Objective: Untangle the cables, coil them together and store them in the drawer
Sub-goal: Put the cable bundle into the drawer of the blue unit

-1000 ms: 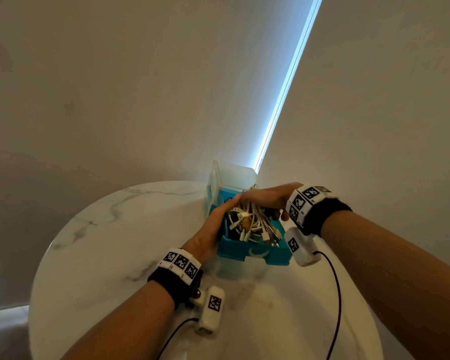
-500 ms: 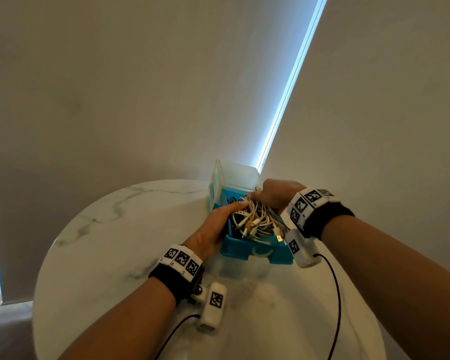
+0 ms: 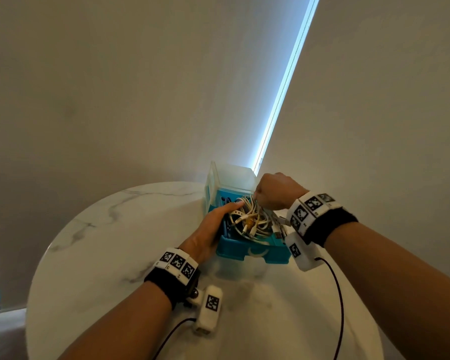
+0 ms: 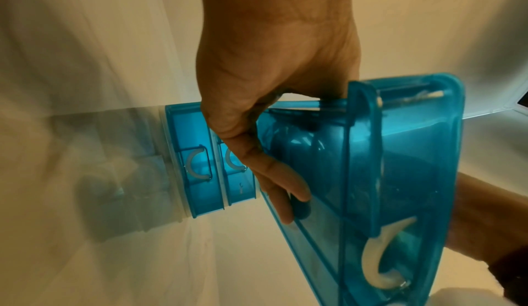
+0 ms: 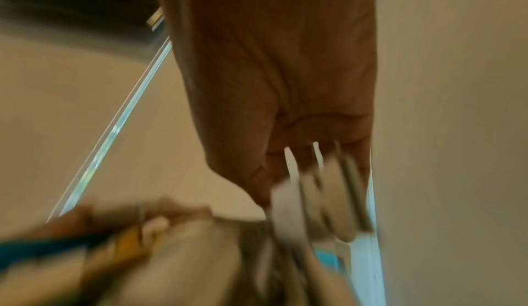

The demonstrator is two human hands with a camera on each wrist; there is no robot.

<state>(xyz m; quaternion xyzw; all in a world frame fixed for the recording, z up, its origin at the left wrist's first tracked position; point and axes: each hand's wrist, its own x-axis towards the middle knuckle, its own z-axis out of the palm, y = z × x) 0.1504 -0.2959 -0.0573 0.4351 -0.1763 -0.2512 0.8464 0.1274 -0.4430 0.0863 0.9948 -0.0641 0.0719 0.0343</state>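
A tangle of white and grey cables point(image 3: 252, 222) lies in the pulled-out blue drawer point(image 3: 252, 252). My left hand point(image 3: 222, 215) lies along the drawer's left wall, its fingers stretched flat over the cables' edge. In the left wrist view the left hand point(image 4: 271, 62) has its thumb point(image 4: 274, 182) straight down the outside of the drawer point(image 4: 400, 152), and the fingers are hidden inside. My right hand point(image 3: 270, 192) is curled at the back of the drawer and grips cable strands. Blurred cables point(image 5: 320, 198) come out from under the right hand point(image 5: 271, 73).
The drawer belongs to a small translucent drawer unit point(image 3: 231, 175) at the far edge of a round marble table point(image 3: 102, 242). Two lower blue drawers point(image 4: 194, 164) are closed. Blinds hang close behind, with a bright gap point(image 3: 283, 87) between them.
My right hand has moved back toward the unit and curled tighter on the cables. The bundle sits lower in the drawer. My left hand stays on the drawer's left side.
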